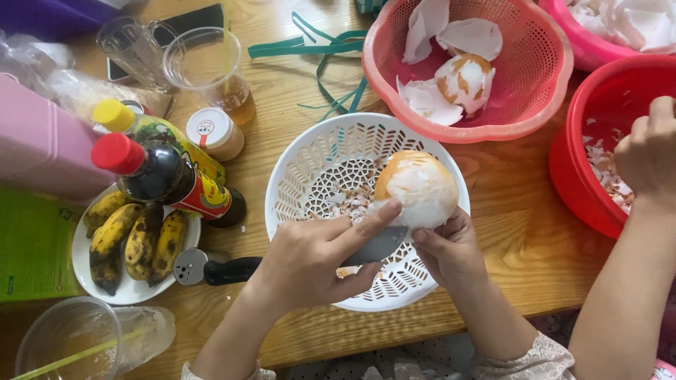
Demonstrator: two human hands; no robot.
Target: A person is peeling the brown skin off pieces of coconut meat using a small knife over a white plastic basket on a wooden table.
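A round fruit (417, 188), mostly white pith with patches of orange skin, sits over a white perforated colander (310, 158). My right hand (451, 253) cups the fruit from below. My left hand (317, 257) grips a knife with a grey blade (384, 244), thumb stretched along it to the fruit's lower left side. The blade lies against the underside of the fruit. Small peel scraps (345, 204) lie in the colander.
A pink basket (542, 91) behind holds white peel and another partly peeled fruit (465, 81). Another person's hand (648, 155) reaches into a red basin (574, 169) at right. At left are sauce bottles (169, 179), a plate of bananas (134, 243), cups, and a black-handled tool (225, 269).
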